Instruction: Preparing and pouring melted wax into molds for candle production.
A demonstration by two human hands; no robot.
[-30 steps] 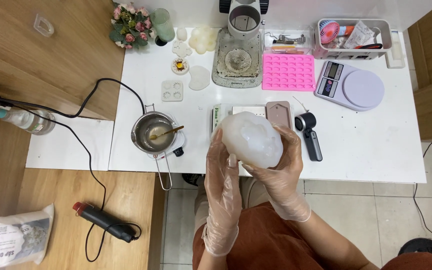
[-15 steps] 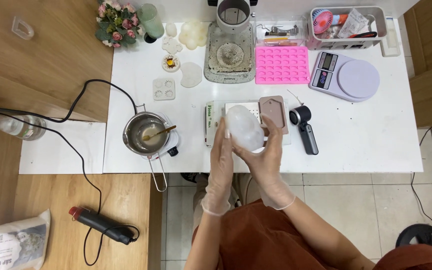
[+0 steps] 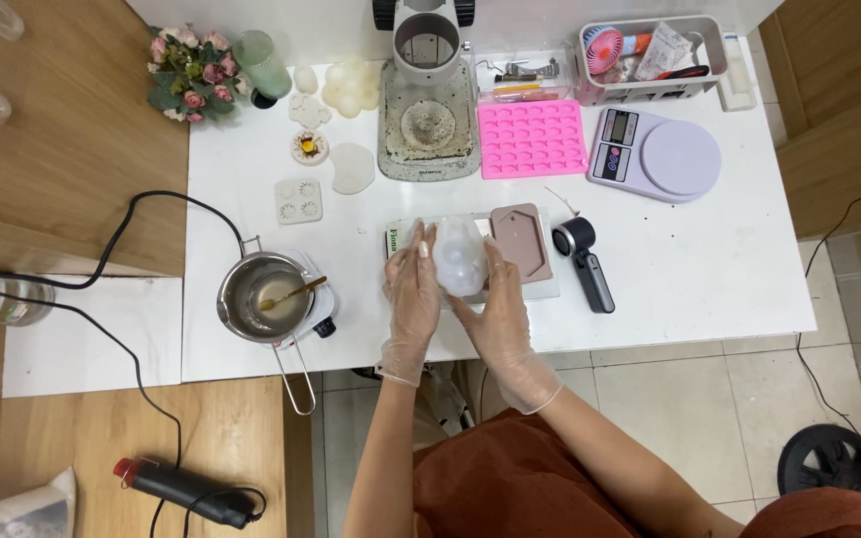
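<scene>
Head view, looking straight down at a white desk (image 3: 710, 269): two gloved hands cup a translucent white mould (image 3: 458, 261) between them, low over a flat white tray (image 3: 550, 287) near the front edge of the desk. The left hand (image 3: 412, 299) curls around the mould's left side with its fingers bent over it; the right hand (image 3: 498, 317) presses its right side from below and a little behind, so both grip it and neither is nearer. The mould's long axis runs roughly away from the person. Just right of it on the tray lies a brown tag-shaped slab (image 3: 520, 239), then a black handheld tool (image 3: 582, 261). Left of the hands stands a steel pot (image 3: 263, 297) with a gold spoon (handle pointing right). Farther back sit a pink mould tray (image 3: 532, 137) and a pale purple scale (image 3: 658, 154).
</scene>
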